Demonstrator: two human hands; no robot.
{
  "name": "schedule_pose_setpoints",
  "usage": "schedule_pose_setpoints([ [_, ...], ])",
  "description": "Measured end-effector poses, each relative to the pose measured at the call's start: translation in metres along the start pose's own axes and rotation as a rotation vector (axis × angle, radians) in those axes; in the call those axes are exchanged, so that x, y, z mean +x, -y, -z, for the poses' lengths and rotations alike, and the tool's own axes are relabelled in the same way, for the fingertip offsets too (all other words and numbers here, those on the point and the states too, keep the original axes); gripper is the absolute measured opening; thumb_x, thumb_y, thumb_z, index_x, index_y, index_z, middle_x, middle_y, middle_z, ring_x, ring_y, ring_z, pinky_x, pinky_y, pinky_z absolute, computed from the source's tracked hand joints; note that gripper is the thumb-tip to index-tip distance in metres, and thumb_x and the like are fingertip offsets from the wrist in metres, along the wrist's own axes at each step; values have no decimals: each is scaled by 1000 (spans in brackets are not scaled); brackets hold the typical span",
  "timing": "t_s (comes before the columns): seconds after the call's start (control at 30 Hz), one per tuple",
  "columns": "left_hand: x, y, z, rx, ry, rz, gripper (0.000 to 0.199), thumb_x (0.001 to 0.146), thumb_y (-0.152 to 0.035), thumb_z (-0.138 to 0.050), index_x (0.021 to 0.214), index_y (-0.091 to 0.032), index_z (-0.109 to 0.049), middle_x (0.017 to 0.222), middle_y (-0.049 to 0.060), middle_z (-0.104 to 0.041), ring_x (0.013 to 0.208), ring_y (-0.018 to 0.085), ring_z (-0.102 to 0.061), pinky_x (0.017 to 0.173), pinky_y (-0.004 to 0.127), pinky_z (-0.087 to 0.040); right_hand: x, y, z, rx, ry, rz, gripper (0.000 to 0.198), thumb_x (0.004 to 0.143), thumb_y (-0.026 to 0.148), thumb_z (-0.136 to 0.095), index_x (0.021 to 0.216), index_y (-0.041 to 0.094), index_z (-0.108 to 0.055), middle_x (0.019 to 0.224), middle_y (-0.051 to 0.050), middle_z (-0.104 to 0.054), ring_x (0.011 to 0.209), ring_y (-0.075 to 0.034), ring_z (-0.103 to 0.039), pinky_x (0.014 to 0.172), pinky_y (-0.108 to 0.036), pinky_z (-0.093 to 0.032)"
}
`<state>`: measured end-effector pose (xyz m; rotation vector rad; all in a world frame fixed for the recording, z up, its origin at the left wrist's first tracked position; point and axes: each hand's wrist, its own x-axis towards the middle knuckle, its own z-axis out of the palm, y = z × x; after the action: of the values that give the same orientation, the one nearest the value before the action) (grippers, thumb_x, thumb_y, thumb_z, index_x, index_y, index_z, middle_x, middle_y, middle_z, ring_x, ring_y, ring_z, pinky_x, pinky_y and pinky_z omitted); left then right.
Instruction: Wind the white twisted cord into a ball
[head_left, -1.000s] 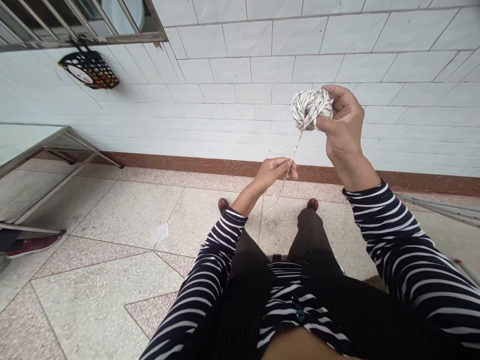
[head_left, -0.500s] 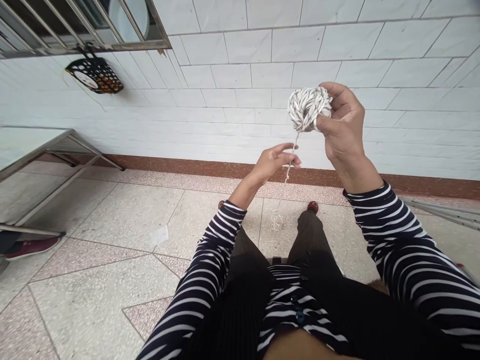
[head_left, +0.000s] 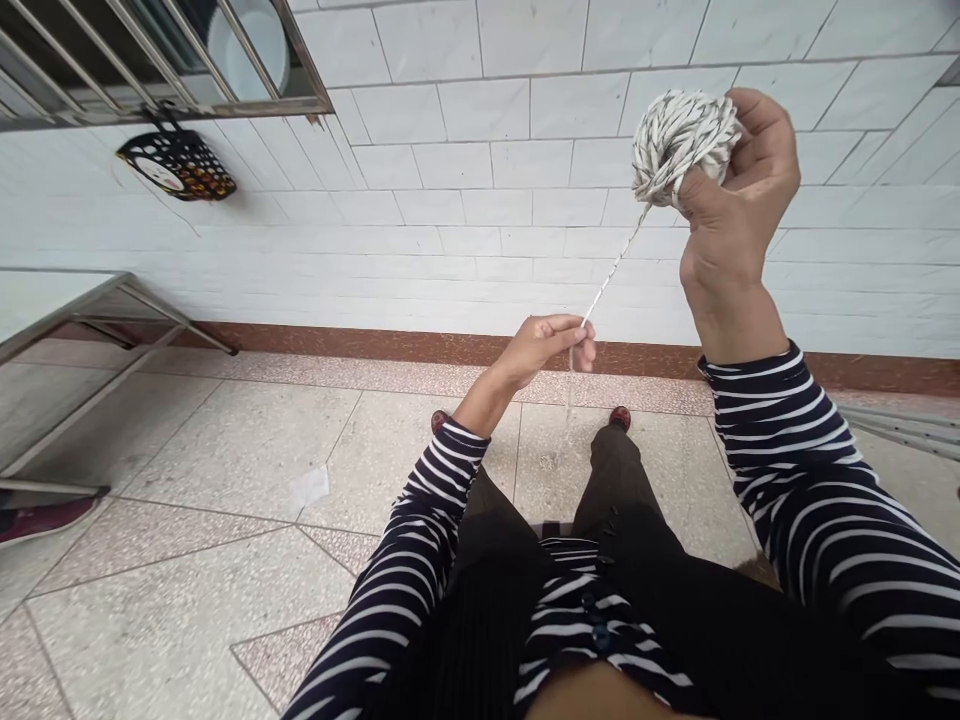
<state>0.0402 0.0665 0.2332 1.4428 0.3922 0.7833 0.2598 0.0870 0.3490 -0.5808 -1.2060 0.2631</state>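
Observation:
My right hand [head_left: 739, 190] is raised at the upper right and grips a ball of white twisted cord [head_left: 679, 145] flecked with dark strands. From the underside of the ball a taut length of cord [head_left: 616, 262] slants down to the left. My left hand [head_left: 551, 345], lower and near the centre, pinches that strand between thumb and fingers. Below the pinch the cord hangs loose towards the floor between my feet, where a small tangled bit of cord [head_left: 551, 462] shows.
White tiled wall [head_left: 510, 170] stands in front. A barred window [head_left: 150, 50] and a hanging black patterned bag [head_left: 180, 165] are at upper left. A metal-framed table [head_left: 67, 300] is on the left, with another person's shoe [head_left: 49, 518] below. A paper scrap [head_left: 309, 488] lies on the floor.
My right hand has moved up and to the right with the ball. My left fingers, apart before, have closed on the cord, and the strand between the hands is longer and taut.

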Motion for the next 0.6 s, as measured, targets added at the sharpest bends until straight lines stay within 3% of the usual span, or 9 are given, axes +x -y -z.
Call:
schedule_pose_setpoints([
  [0.17, -29, -4, 34, 1, 5, 25, 42, 95, -55, -81, 107, -16, -71, 79, 2, -78, 67, 14, -74, 73, 30, -60, -11, -18, 13, -24, 112, -1, 73, 77, 64, -94, 130, 33, -54, 138, -9, -58, 138, -29, -52, 120, -46, -48],
  [0.3, -29, 7, 52, 122, -47, 21, 43, 100, -57, -73, 108, -16, -74, 89, 7, -82, 84, 18, -78, 90, 36, -61, -23, -11, 0, 20, 133, 15, 71, 76, 60, -96, 130, 34, -58, 138, -7, -61, 135, -28, -55, 121, -47, -49],
  [0.43, -7, 25, 46, 184, -71, -7, 39, 96, -49, -80, 114, -15, -76, 113, 11, -83, 107, 19, -78, 109, 39, -54, -40, -8, -22, -20, 182, -9, 67, 77, 60, -93, 127, 30, -61, 131, -7, -66, 127, -26, -62, 117, -49, -54],
  [0.53, 9, 22, 31, 65, -98, -101, 42, 96, -47, -81, 122, -15, -72, 109, 10, -82, 102, 18, -78, 108, 40, -55, -53, -13, -31, -123, 307, -57, 62, 82, 54, -87, 132, 29, -60, 132, -6, -67, 131, -26, -62, 117, -47, -55],
  [0.6, 13, 15, 21, 34, -157, -170, 37, 99, -48, -78, 116, -15, -72, 98, 7, -81, 92, 15, -78, 102, 37, -58, -57, -17, -31, -188, 380, -66, 60, 82, 44, -85, 135, 28, -60, 137, -7, -66, 133, -26, -63, 117, -46, -56],
])
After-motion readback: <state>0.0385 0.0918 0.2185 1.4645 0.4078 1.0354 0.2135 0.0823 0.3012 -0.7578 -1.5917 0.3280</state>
